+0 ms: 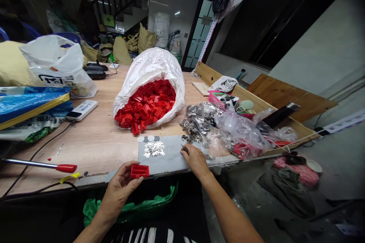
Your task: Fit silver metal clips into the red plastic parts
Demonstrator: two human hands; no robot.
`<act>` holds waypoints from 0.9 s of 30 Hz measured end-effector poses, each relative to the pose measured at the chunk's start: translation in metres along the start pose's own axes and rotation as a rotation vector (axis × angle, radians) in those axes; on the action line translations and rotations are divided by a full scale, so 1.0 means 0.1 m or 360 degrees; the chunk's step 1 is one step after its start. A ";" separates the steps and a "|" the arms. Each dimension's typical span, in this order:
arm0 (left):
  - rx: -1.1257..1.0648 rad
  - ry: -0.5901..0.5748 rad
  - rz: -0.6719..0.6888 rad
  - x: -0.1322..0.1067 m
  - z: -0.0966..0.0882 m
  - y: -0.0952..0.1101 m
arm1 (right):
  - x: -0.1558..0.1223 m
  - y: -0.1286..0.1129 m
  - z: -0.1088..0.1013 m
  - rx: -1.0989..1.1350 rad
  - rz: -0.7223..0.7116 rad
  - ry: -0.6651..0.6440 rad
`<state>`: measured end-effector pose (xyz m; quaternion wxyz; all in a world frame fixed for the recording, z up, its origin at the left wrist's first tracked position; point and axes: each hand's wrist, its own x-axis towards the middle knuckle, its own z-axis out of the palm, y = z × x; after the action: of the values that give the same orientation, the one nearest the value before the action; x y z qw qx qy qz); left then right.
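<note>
My left hand [121, 186] holds a small red plastic piece [139, 171] at the near table edge, thumb and fingers pinched on it. My right hand [194, 158] rests on a grey mat [168, 159], fingers closed on something thin that I cannot make out, beside a heap of small shiny metal parts [199, 121]. A little pile of such metal parts [154, 149] lies on the mat between my hands. Behind it a white sack [154, 68] lies on its side, spilling several red plastic pieces [146, 107].
A red-handled tool [66, 168] and cables lie at the left near edge. A white remote [82, 109], blue bags [28, 104] and a white plastic bag [54, 62] sit at left. Clear bags [242, 131] and a pink tray [219, 97] crowd the right. A green bag [128, 207] hangs below the table.
</note>
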<state>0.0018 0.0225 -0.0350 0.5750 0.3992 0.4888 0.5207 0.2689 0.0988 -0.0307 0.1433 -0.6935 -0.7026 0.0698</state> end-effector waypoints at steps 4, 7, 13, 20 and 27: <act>0.0144 0.0051 0.0182 -0.02 -0.01 0.01 | -0.01 -0.04 -0.04 0.0159 -0.0056 0.0031; 0.0378 0.0029 0.0344 -0.02 -0.05 -0.02 | -0.09 -0.19 -0.08 0.0641 -0.0141 -0.0027; 0.0796 0.0025 0.0707 -0.03 -0.06 -0.03 | -0.36 -0.72 -0.16 0.1242 -0.0343 -0.0317; 0.0711 -0.0061 0.0626 -0.03 -0.04 -0.02 | -0.41 -0.96 -0.12 0.1364 -0.0425 -0.0474; 0.0209 -0.0128 0.0242 -0.04 -0.02 0.02 | -0.40 -0.91 -0.05 0.1454 -0.0374 -0.0494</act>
<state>-0.0001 0.0185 -0.0326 0.5256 0.4924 0.4668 0.5133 0.1831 0.0558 -0.0034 0.3333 -0.4573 -0.6867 0.4564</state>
